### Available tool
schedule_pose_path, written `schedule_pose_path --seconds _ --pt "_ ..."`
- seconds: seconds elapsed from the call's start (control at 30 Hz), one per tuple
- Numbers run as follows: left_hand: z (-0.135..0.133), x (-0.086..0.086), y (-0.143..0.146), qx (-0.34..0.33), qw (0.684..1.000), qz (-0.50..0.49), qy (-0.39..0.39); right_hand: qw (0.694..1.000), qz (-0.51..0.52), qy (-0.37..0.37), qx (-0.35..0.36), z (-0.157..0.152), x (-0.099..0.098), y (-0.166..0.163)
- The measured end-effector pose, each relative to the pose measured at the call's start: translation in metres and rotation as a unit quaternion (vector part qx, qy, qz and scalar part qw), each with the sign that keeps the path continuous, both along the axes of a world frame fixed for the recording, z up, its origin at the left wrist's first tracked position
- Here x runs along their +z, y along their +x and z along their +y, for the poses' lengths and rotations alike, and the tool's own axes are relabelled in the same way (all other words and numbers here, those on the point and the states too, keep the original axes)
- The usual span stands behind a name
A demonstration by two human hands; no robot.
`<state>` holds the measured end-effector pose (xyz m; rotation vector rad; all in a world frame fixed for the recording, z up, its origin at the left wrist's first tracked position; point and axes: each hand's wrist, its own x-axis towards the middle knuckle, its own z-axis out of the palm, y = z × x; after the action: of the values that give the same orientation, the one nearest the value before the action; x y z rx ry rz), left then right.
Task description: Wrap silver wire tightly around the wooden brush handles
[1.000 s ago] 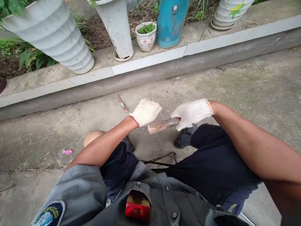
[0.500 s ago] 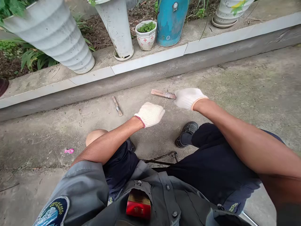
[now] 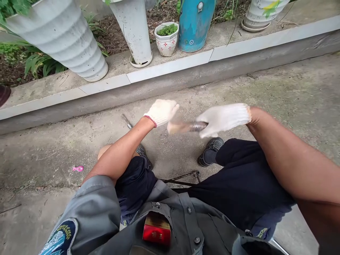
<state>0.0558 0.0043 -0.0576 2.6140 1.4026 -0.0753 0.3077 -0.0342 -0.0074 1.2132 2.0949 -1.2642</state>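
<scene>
My right hand (image 3: pixel 224 119), in a white knit glove, grips a flat wooden piece (image 3: pixel 180 126) wound with a thin silvery strand near the fingers. The piece's free end points left and is blurred by motion. My left hand (image 3: pixel 162 112), in a matching glove, is closed above and left of that end. A fine strand ran toward this hand a moment ago; blur hides it now. On the concrete beyond my left forearm lies a second bound wooden piece (image 3: pixel 127 122), partly covered by the arm.
A tiled concrete ledge (image 3: pixel 170 69) runs across the front, bearing a ribbed white pot (image 3: pixel 71 42), a tall white pot (image 3: pixel 134 35), a small flowerpot (image 3: pixel 166 44) and a blue container (image 3: pixel 196 26). A pink object (image 3: pixel 78 168) lies on the ground to the left. My shoes flank the middle.
My right hand has come lower and toward me with the wooden piece, which is turning. My left hand has moved up and left, and its forearm now covers part of the second piece.
</scene>
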Motion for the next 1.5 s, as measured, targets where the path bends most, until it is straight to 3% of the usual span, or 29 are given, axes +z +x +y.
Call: schedule_pose_path --seconds 0.1,0.17,0.23,0.33,0.47,0.53,0.63,0.7,0.77,0.83,0.9,1.03,1.2,1.3,1.4,1.5 --pt "-0.001 0.005 0.004 -0.015 0.999 0.051 0.006 0.984 -0.152 0.076 0.060 0.007 -0.019 -0.012" --pt "-0.008 0.006 0.009 -0.021 0.996 0.080 -0.010 0.955 -0.252 0.155 0.032 0.020 -0.027 -0.015" --pt "-0.017 0.006 0.015 -0.021 0.996 0.083 -0.022 0.935 -0.286 0.208 -0.030 0.037 -0.028 -0.013" --pt "-0.025 0.003 0.019 -0.011 0.997 0.064 -0.035 0.941 -0.204 0.238 -0.126 0.056 -0.022 -0.003" --pt "-0.019 0.001 0.012 0.001 0.999 0.043 -0.034 0.956 0.002 0.176 -0.233 0.057 -0.004 0.002" --pt "-0.009 -0.001 0.005 0.020 0.999 0.033 -0.033 0.962 0.064 0.164 -0.208 0.047 0.006 -0.001" --pt "0.008 -0.001 -0.006 0.033 0.998 0.024 -0.043 0.987 0.048 0.110 -0.103 0.031 0.013 -0.009" --pt "0.015 0.001 -0.012 0.031 0.998 0.032 -0.041 0.999 0.010 0.036 -0.033 0.025 0.007 -0.016" --pt "0.016 0.004 -0.015 0.030 0.998 0.047 -0.027 0.998 -0.059 0.011 0.021 0.026 -0.006 -0.024" --pt "0.012 0.008 -0.014 0.023 0.998 0.063 -0.021 0.983 -0.159 0.077 0.042 0.035 -0.018 -0.029" --pt "0.005 0.009 -0.010 0.011 0.996 0.075 -0.035 0.955 -0.236 0.177 0.014 0.049 -0.025 -0.030" --pt "-0.003 0.009 -0.001 0.021 0.997 0.058 -0.043 0.940 -0.173 0.278 -0.097 0.072 -0.018 -0.024" --pt "0.006 0.011 -0.005 0.048 0.998 0.020 -0.028 0.953 0.057 0.168 -0.244 0.068 -0.008 -0.029" --pt "0.014 0.014 -0.016 0.063 0.997 0.018 -0.030 0.941 0.176 0.126 -0.259 0.058 -0.001 -0.030" --pt "0.021 0.018 -0.027 0.061 0.997 0.008 -0.040 0.941 0.244 0.084 -0.217 0.048 0.011 -0.025" --pt "0.026 0.022 -0.037 0.053 0.997 -0.007 -0.052 0.979 0.180 0.010 -0.094 0.038 0.016 -0.021"
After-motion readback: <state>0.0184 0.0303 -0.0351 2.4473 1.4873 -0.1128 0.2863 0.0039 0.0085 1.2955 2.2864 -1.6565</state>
